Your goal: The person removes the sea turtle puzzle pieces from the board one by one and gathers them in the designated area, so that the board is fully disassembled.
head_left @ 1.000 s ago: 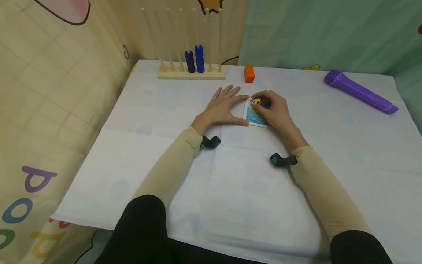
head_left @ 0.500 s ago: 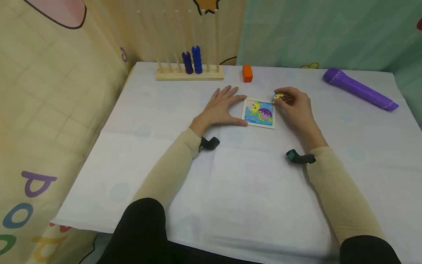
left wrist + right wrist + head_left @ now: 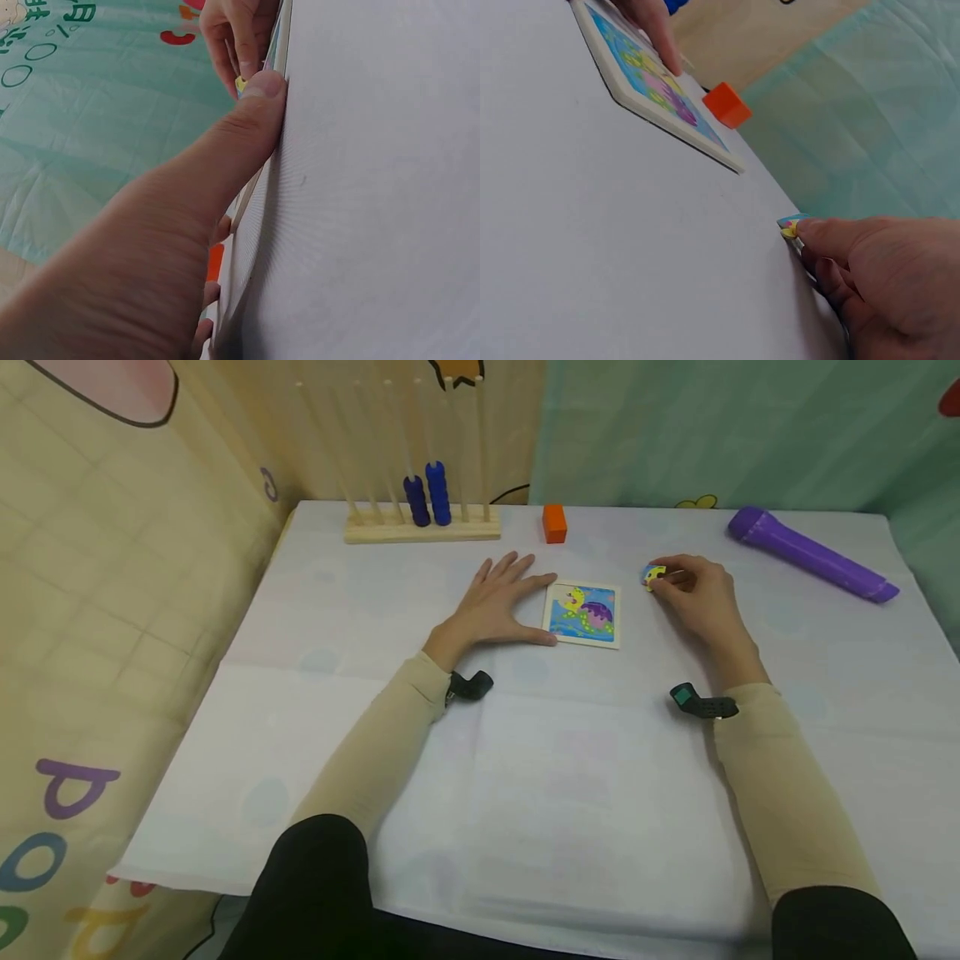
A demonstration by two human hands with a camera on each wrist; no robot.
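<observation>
A small framed jigsaw puzzle (image 3: 582, 614) with a yellow, green and purple turtle picture lies flat on the table. My left hand (image 3: 491, 606) spreads its straight fingers at the puzzle's left side, with the index fingertip at the upper left corner and the thumb at the lower left. To the right of the frame, my right hand (image 3: 701, 593) pinches a puzzle piece (image 3: 652, 576) in yellow and blue between thumb and fingers. In the right wrist view this puzzle piece (image 3: 790, 225) is close over the white cloth, partly hidden by the thumb.
Behind the puzzle stands an orange block (image 3: 554, 524). A wooden peg rack (image 3: 422, 531) with blue beads on two of its rods is at the back left. A purple flashlight-shaped object (image 3: 812, 554) lies at the back right. A white cloth covers the table (image 3: 525, 793).
My right hand has moved right, off the puzzle, carrying the puzzle piece away from the frame and uncovering the turtle picture. The left hand stays at the frame's left side.
</observation>
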